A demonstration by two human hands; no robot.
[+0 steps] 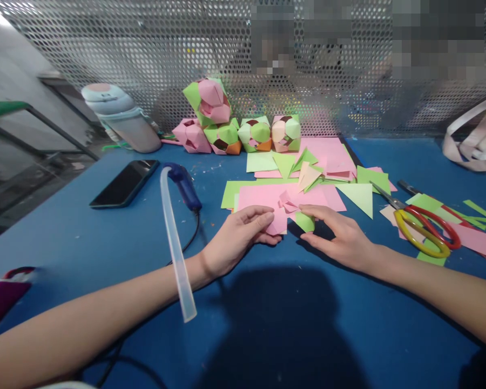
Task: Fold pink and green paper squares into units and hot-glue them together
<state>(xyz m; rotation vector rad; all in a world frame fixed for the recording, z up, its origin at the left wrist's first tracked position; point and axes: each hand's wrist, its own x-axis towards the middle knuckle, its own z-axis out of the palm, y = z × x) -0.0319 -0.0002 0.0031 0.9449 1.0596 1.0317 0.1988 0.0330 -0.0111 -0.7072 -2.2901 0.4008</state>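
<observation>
Between my two hands is a folded paper piece (305, 222), pink and green, raised just over the table's near paper pile. My left hand (243, 232) pinches its pink side, the thumb bent against the curled fingers. On the green side, my right hand (344, 232) grips with the index finger above and the thumb below. The exact contact of the fingertips is partly hidden. Behind the piece lie pink sheets (251, 195), with green sheets (229, 193) under them and small folded triangles (308, 174) on top.
Several folded paper balls (222, 138) stand against the perforated metal screen (154, 54). Left are a bottle (132, 127), a phone (125, 183) and a blue glue gun (184, 186) whose long glue stick (174, 243) overhangs my left forearm. Scissors (423, 227) and paper strips (481, 240) lie right.
</observation>
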